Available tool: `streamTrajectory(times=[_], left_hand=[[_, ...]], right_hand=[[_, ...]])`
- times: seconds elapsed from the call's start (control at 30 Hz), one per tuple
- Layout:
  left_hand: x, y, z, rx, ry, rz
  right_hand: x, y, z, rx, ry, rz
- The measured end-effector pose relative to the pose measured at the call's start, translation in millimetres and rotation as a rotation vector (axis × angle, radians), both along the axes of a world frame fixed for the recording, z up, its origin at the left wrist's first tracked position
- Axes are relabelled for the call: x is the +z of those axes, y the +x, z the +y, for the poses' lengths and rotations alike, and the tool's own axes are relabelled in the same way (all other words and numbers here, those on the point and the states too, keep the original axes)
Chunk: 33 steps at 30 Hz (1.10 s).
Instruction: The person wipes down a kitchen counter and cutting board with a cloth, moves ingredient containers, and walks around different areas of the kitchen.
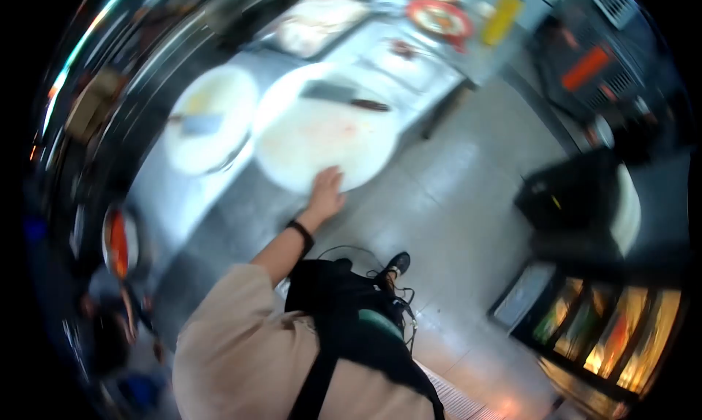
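My left hand [327, 193], with a dark band at the wrist, lies on the near rim of a round white cutting board [292, 153]. Its fingers look stretched out, and nothing shows in them. Across the far part of that board lies a cleaver [329, 91] with a dark brown handle, apart from the hand. Faint reddish stains mark the board's surface. To its left, a second round white board [223, 91] carries another broad blade [202, 124] and a yellowish patch. My right hand is out of view. Motion blurs much of the picture.
A metal worktable [212, 219] supports the boards. Farther back are a tray of pale food [322, 25], red-rimmed plates [439, 19] and a yellow bottle [502, 17]. A dish of something red [117, 241] and another person [110, 336] are left; a lit display cabinet [607, 332] stands right.
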<state>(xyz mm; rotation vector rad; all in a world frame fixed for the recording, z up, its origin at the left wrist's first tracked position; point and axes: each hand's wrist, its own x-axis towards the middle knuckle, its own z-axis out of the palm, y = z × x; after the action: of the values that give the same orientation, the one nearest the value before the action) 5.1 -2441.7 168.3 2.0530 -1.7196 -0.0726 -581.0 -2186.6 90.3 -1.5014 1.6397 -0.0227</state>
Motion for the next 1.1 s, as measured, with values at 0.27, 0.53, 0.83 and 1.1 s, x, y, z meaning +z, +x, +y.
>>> streamTrajectory(times=[0.27, 0.53, 0.83, 1.1], left_hand=[[45.8, -51.1, 64.8, 0.524, 0.064, 0.081], [45.8, -104.5, 202.2, 1.127, 0.421, 0.309], [39.8, -116.9, 248.4, 1.223, 0.273, 0.406], [20.0, -78.8, 274.5, 1.176, 0.290, 0.397]], right_hand=[[3.8, -12.8, -263.8, 0.654, 0.024, -0.249], [-31.4, 41.9, -408.0, 0.226, 0.708, -0.121], [11.5, 154.0, -407.6, 0.797, 0.449, -0.241], [41.0, 165.3, -385.7, 1.467, -0.068, -0.170]])
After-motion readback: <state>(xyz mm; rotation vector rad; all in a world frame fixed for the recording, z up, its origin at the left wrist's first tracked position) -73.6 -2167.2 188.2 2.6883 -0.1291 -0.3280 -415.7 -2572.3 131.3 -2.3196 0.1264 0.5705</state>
